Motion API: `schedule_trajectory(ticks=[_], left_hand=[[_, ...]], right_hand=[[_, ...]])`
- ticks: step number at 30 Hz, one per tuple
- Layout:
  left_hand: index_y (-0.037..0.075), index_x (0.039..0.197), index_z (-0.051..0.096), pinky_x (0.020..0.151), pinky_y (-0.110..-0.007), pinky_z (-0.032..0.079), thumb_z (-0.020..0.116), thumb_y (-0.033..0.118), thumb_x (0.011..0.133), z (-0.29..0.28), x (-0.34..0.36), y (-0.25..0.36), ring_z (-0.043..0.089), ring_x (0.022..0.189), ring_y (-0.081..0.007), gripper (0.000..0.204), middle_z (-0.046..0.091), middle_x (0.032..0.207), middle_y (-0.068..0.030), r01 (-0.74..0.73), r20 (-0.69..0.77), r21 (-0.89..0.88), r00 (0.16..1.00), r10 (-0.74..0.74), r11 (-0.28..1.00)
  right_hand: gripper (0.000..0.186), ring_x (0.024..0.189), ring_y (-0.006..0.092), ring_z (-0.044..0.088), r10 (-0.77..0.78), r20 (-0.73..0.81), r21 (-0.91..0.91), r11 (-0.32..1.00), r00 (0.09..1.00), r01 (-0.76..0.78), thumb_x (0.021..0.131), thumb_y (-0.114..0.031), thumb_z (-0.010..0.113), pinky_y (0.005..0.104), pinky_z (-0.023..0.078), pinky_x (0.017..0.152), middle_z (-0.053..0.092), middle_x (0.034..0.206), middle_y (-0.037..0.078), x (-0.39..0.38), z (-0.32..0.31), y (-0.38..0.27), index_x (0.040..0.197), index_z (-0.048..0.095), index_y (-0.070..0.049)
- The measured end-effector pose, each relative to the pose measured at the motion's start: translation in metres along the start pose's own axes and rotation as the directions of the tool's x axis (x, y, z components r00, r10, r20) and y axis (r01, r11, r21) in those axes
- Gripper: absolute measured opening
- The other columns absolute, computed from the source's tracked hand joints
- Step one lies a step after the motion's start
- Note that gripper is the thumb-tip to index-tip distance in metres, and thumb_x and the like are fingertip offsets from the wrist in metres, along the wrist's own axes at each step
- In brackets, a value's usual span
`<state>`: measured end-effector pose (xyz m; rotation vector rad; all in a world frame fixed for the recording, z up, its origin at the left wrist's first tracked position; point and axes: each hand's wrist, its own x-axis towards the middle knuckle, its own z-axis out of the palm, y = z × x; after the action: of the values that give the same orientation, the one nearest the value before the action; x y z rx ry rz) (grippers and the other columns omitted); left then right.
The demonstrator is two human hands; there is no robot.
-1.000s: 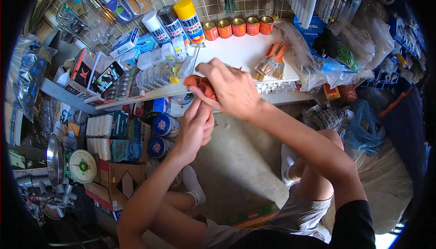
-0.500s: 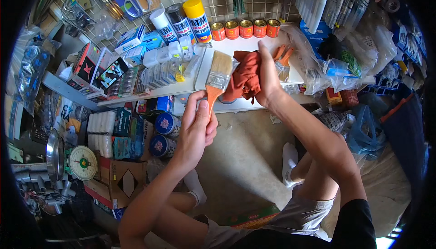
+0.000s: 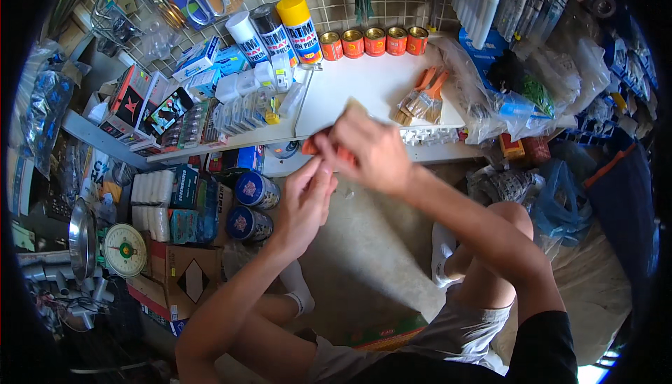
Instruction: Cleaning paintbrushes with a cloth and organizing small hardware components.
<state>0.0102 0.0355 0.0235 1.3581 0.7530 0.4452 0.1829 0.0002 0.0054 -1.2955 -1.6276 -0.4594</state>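
In front of me, above the shelf's near edge, both hands meet at a paintbrush (image 3: 354, 106); only a bit of its pale bristles shows past my right hand. My left hand (image 3: 305, 198) is closed at the handle end, the handle itself mostly covered by fingers. Wrapped over the brush, my right hand (image 3: 374, 149) is smeared by motion and grips a red cloth (image 3: 345, 156), parts of which show between the hands. Several other paintbrushes (image 3: 423, 97) with orange handles lie fanned out on the white shelf top, right of my hands.
Several small orange-red tins (image 3: 375, 42) line the back of the white shelf (image 3: 350, 76). Left of them stand spray cans (image 3: 299, 28) and clear plastic boxes (image 3: 245, 112). Two blue-lidded jars (image 3: 252, 205), a dial scale (image 3: 124, 249) and a carton (image 3: 183, 279) are at the lower left.
My right hand has moved left and down with the red cloth and now covers the paintbrush. The paintbrush, fully visible before, is mostly hidden. My left hand has stayed nearly in place.
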Motion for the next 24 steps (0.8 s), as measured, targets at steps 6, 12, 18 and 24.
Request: schedule_trajectory(ticks=[6, 12, 18, 24], left_hand=[[0.005, 0.151, 0.045, 0.047, -0.02, 0.026, 0.038, 0.033, 0.114, -0.012, -0.006, 0.016, 0.032, 0.054, -0.0022, 0.047, 0.045, 0.075, 0.0018, -0.098, 0.193, -0.101, 0.974, 0.116, 0.99], [0.002, 0.146, 0.05, 0.05, -0.02, 0.028, 0.039, 0.033, 0.113, -0.015, 0.002, -0.002, 0.035, 0.056, -0.0024, 0.046, 0.046, 0.074, 0.0016, -0.276, 0.158, 0.137, 0.954, 0.254, 0.951], [0.007, 0.146, 0.051, 0.049, -0.017, 0.026, 0.042, 0.033, 0.113, -0.009, 0.004, 0.001, 0.031, 0.055, 0.0006, 0.043, 0.044, 0.074, 0.0053, -0.16, 0.116, 0.114, 0.982, 0.147, 0.981], [0.004, 0.144, 0.054, 0.052, -0.023, 0.031, 0.044, 0.024, 0.112, 0.002, 0.005, -0.028, 0.036, 0.058, -0.0046, 0.039, 0.043, 0.072, 0.0027, -0.361, 0.147, 0.429, 0.932, 0.33, 0.828]], right_hand=[[0.025, 0.058, 0.0248, 0.065, 0.905, 0.31, 0.738, -0.036, 0.291, -0.674, 0.098, -0.024, 0.051, 0.0382, 0.055, 0.056, 0.065, 0.072, 0.012, 0.018, -0.024, 0.077, 0.092, 0.064, -0.003], [0.057, 0.106, 0.0315, 0.068, 0.575, 0.69, 0.724, -0.537, 0.44, -0.433, 0.097, -0.034, 0.032, 0.0473, 0.056, 0.09, 0.067, 0.127, 0.013, 0.01, -0.045, 0.049, 0.143, 0.054, -0.007], [0.053, 0.107, 0.016, 0.061, 0.377, 0.714, 0.7, -0.394, 0.59, -0.596, 0.099, -0.021, 0.051, 0.0365, 0.056, 0.088, 0.061, 0.12, 0.009, 0.01, -0.06, 0.016, 0.15, 0.048, -0.008], [0.04, 0.044, 0.0123, 0.053, 0.719, 0.505, 0.663, 0.032, 0.478, -0.748, 0.096, -0.033, 0.075, 0.0286, 0.048, 0.045, 0.067, 0.068, 0.004, 0.014, -0.04, 0.006, 0.11, 0.064, 0.003]])
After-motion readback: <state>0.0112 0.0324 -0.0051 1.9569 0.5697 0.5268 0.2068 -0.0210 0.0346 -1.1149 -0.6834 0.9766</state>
